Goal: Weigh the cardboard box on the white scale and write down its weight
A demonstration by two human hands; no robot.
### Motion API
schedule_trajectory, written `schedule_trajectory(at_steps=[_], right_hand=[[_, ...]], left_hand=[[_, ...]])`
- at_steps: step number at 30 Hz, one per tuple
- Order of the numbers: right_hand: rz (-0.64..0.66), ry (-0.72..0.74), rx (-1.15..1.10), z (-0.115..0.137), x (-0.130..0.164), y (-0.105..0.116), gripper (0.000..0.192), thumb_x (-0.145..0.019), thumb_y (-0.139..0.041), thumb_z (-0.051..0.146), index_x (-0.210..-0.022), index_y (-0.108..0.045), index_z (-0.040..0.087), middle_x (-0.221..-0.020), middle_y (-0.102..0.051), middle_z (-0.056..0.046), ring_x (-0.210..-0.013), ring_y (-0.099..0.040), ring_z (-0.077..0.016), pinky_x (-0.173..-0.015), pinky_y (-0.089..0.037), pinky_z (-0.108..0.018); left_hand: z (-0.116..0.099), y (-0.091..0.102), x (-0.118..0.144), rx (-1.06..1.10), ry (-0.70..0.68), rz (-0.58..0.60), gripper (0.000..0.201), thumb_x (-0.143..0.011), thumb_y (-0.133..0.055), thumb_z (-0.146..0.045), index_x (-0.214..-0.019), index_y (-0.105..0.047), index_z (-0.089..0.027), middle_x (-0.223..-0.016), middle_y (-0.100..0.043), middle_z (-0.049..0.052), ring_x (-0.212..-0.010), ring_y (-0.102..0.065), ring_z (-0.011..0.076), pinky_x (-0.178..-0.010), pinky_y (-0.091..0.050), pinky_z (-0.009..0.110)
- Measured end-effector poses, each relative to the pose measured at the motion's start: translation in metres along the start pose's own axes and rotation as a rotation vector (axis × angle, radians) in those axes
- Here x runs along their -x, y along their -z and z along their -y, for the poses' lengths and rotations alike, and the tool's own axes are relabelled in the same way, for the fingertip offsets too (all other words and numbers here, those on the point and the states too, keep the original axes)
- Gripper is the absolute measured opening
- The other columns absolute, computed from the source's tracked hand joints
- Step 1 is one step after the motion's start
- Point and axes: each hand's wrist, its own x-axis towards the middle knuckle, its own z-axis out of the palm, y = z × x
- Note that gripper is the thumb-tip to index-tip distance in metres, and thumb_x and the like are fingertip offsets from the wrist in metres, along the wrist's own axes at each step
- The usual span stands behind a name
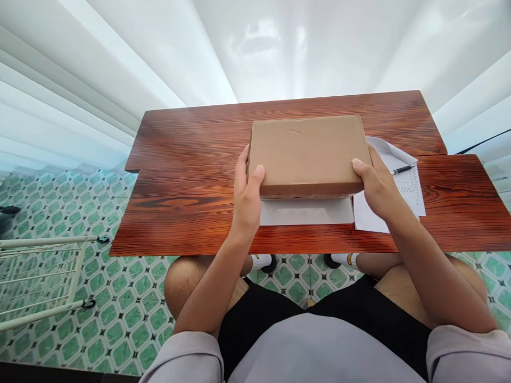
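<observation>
A closed brown cardboard box [309, 151] is held between both hands over the table. My left hand [247, 197] grips its left end, thumb on the top face and fingers along the side. On the right end, my right hand [373, 181] has its thumb on the top near the front corner, with its fingers mostly hidden behind the side. Beneath the box's front edge a flat whitish thing [307, 211] shows in part; the rest of it is hidden. White paper sheets [373, 216] with writing lie beside and under my right hand, and a black pen [402, 169] rests on them.
The reddish-brown wooden table [179, 213] has a stepped edge at both ends. White curtains [120, 48] hang behind and around it. A cream metal rack on wheels [43, 276] stands on the green tiled floor [131, 319] at the left.
</observation>
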Motion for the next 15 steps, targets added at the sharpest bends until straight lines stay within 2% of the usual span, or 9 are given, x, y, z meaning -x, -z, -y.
schedule_trajectory(at_steps=[12, 15], right_hand=[[0.021, -0.002, 0.036, -0.0097, -0.0034, 0.0014, 0.048, -0.106, -0.046, 0.054, -0.153, -0.043, 0.04, -0.149, -0.056, -0.004, -0.137, -0.054, -0.0352, -0.108, -0.052, -0.056], [0.013, -0.011, 0.022, -0.0092, -0.0044, 0.004, 0.055, -0.107, -0.047, 0.052, -0.158, -0.035, 0.038, -0.159, -0.046, -0.005, -0.145, -0.045, -0.0342, -0.116, -0.045, -0.059]], left_hand=[[0.0014, 0.0012, -0.0028, 0.012, -0.022, 0.028, 0.052, -0.095, -0.055, -0.037, -0.145, -0.045, -0.027, -0.156, -0.045, 0.005, -0.148, -0.039, 0.0244, -0.122, -0.036, 0.039], [-0.003, 0.0048, -0.0049, -0.049, -0.166, -0.017, 0.052, -0.096, -0.056, -0.039, -0.145, -0.044, -0.028, -0.158, -0.042, 0.006, -0.149, -0.037, 0.0244, -0.123, -0.034, 0.041]])
